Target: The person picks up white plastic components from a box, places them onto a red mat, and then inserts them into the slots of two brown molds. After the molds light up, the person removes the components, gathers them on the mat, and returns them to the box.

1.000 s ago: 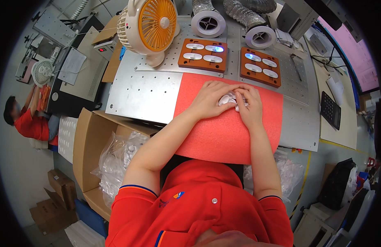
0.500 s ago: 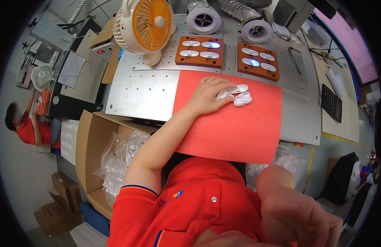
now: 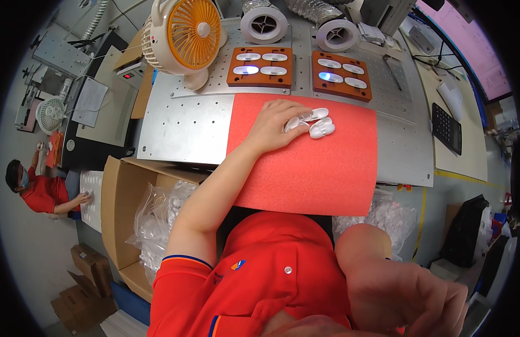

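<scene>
My left hand (image 3: 275,124) rests on a red foam sheet (image 3: 305,180), its thumb and fingers curled around several small white oval plastic parts (image 3: 322,128). Some of these parts lie under the fingers, partly hidden; others stick out to the right of the fingertips. Close to the camera at the lower right is my right hand (image 3: 408,292), raised and slightly blurred. Its fingers are bent inward, and whatever they may hold is hidden. Beyond the sheet, two orange-brown fixtures (image 3: 260,78) (image 3: 342,87) carry white oval parts, with a blue-white glow on one part in each.
An orange-and-white fan (image 3: 195,33) and two round duct ends (image 3: 264,25) stand at the back of the perforated metal table (image 3: 187,126). A cardboard box (image 3: 125,208) with bagged parts is at left; a calculator (image 3: 447,128) lies at right. A co-worker (image 3: 44,188) sits far left.
The view has shifted slightly, moving the table left and up. In the left fixture the glow has gone from the upper right part to the lower left. The co-worker's hand now touches a white tray.
</scene>
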Demonstrator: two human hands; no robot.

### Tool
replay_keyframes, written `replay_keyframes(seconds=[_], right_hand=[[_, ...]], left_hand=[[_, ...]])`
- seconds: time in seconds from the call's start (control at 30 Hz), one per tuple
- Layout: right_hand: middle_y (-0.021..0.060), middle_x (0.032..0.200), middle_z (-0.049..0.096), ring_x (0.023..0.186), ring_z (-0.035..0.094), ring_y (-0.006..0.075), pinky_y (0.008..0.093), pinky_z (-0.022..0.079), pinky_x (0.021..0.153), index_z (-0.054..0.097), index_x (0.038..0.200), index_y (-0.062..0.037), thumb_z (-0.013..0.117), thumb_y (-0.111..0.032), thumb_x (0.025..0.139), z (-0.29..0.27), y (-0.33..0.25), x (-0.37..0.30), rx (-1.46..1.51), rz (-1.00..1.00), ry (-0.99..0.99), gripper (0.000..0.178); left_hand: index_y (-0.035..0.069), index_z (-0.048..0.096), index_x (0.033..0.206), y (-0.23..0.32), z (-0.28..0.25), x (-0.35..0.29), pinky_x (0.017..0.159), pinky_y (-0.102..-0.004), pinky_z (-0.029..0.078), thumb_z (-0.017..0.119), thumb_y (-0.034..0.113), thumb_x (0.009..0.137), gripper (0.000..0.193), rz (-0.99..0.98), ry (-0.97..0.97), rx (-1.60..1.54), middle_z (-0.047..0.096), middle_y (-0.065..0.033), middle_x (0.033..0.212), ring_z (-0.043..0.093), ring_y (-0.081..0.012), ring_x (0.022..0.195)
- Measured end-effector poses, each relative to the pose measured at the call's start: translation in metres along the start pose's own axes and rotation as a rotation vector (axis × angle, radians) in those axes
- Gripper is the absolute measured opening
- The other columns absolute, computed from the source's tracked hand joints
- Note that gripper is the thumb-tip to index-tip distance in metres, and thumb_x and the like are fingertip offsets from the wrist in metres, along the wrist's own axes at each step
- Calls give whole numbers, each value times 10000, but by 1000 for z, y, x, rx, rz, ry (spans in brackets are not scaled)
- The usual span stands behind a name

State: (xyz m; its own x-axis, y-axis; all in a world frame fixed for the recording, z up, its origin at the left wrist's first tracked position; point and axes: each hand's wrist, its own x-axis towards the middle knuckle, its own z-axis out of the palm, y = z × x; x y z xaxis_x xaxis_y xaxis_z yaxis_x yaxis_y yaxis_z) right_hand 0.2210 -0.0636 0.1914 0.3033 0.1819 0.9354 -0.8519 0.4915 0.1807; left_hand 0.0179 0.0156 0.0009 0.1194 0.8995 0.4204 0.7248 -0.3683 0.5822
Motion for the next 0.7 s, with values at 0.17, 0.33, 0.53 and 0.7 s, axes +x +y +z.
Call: replay_keyframes(seconds=[0.17,0.33,0.53,0.7], right_hand=[[-2,970,568,930,517,160,267,436,790,622,971,-105,519,-57,911,-16,-37,-6,144,227,-87,128],[-5,933,596,880,546,165,283,453,756,644,972,-105,541,-78,914,18,-28,-30,160,466,-142,120],[-9,888,629,820,582,172,303,474,716,671,972,-104,568,-104,918,77,17,-75,293,707,-210,116],[-12,851,657,770,612,178,319,491,683,693,973,-104,590,-126,922,48,28,-82,518,913,-270,117]], left_hand=[[144,668,1133,-4,-3,0,960,-392,376,705,273,818,342,-5,-17,-13,647,-53,1137,559,-244,1091],[137,663,1144,-2,-5,6,965,-399,377,702,238,815,346,26,-3,18,638,-78,1149,549,-276,1107],[139,671,1116,-1,-4,4,946,-401,385,707,260,808,332,15,13,28,650,-69,1105,562,-272,1073],[139,652,1148,1,1,4,949,-398,389,717,269,807,371,40,6,25,641,-69,1129,566,-271,1075]])
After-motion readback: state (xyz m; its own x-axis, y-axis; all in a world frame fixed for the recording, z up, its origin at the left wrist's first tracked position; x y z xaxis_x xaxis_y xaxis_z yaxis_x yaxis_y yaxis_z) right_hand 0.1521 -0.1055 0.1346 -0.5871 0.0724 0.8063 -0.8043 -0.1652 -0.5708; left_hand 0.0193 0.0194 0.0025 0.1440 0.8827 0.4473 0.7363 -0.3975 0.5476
